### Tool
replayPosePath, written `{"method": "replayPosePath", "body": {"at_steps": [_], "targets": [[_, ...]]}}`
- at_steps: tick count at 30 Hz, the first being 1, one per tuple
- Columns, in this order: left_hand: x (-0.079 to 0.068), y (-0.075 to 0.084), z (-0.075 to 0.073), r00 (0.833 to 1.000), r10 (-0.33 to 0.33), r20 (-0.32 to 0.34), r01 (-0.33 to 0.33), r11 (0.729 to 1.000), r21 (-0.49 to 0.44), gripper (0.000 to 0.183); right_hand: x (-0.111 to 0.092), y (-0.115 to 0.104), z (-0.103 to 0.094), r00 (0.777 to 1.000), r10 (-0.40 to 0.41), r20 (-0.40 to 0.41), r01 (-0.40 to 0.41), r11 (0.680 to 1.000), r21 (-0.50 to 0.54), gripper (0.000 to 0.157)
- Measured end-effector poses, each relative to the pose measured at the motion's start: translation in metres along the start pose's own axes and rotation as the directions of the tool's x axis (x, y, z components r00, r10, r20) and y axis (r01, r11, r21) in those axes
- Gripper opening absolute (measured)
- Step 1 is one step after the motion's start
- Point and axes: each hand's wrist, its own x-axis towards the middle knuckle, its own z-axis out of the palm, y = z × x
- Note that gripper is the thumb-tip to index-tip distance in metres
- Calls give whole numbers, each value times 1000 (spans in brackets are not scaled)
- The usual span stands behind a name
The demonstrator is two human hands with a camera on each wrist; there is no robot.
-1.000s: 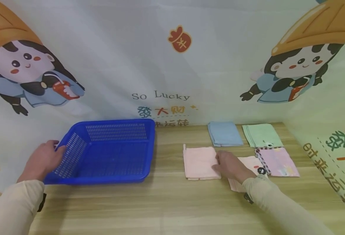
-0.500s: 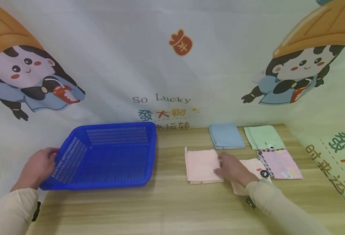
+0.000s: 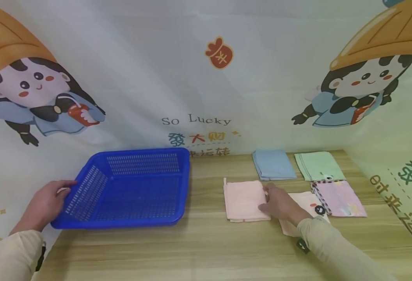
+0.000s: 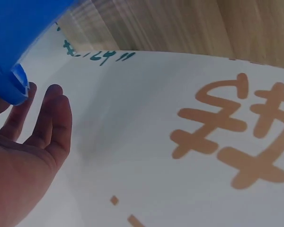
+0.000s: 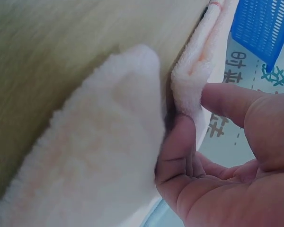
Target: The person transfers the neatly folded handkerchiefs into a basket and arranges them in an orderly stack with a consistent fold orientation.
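Note:
My left hand [image 3: 46, 203] holds the left rim of a blue plastic basket [image 3: 186, 183] with slotted walls; no items show inside it. In the left wrist view, the fingers [image 4: 57, 120] curve outside the basket rim [image 4: 14, 87], and the thumb is mostly hidden. At the right, my right hand [image 3: 279, 201] pinches the right edge of a folded pink towel [image 3: 244, 201] that lies flat. The right wrist view shows that towel's edge [image 5: 191, 75] between thumb and index finger. Beneath the right hand lies a cream towel [image 3: 302, 201] with a printed face, partly covered.
Behind the pink towel lies a folded blue towel [image 3: 274, 164]. A green towel [image 3: 320, 166] and a lilac towel [image 3: 344, 197] lie farther right. Printed cloth walls [image 3: 139, 78] enclose the wooden table [image 3: 192, 249] at the back and sides.
My left hand's fingers have shifted from reaching over the basket's side to lying at its rim. The right hand stays at the pink towel's edge. The view has tilted slightly.

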Motion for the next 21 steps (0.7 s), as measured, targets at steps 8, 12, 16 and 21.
{"method": "replayPosePath", "body": {"at_steps": [8,12,16,21], "targets": [[0,-7,2,999,-37,25,37,999,-24,44,-1,0,2,1000,5,1,-5,1000,24,59],[0,-10,4,1000,-26,13,26,999,-24,43,-1,-1,3,1000,17,-2,-16,1000,24,49],[1,-10,4,1000,-7,11,7,1000,-26,43,-2,-3,3,1000,20,-7,-20,999,26,40],[1,-6,4,999,-23,30,23,1000,-4,43,-2,-4,2,1000,12,-13,-11,999,30,39]]}}
